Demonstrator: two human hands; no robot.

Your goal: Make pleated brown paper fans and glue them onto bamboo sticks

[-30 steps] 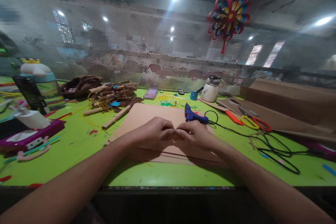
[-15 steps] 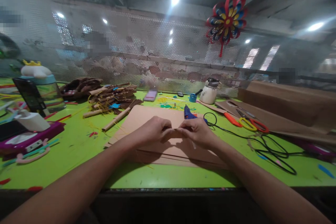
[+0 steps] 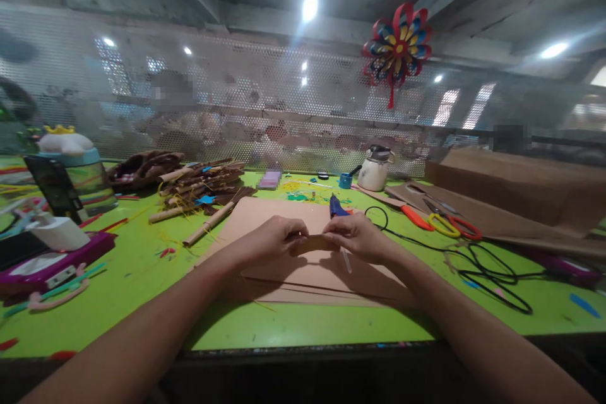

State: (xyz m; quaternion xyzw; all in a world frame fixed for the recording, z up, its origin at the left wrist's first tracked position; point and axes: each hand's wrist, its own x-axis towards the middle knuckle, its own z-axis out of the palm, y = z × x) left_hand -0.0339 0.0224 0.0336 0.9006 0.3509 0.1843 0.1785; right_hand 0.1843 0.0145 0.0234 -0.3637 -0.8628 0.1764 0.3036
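Brown strip [image 3: 319, 242], held above the tan sheets [image 3: 255, 213], each end pinched between thumb and fingers: one by the left hand [image 3: 283, 235], one by the right hand [image 3: 356, 237]. Bare green table [image 3: 326, 326] lies between the sheets' near edge and its own front edge. Fingers cover the strip's ends; the right hand partly hides a white stick [image 3: 347, 261] and the glue gun [image 3: 336, 206]. Large brown paper [image 3: 516, 192] is cut off at right.
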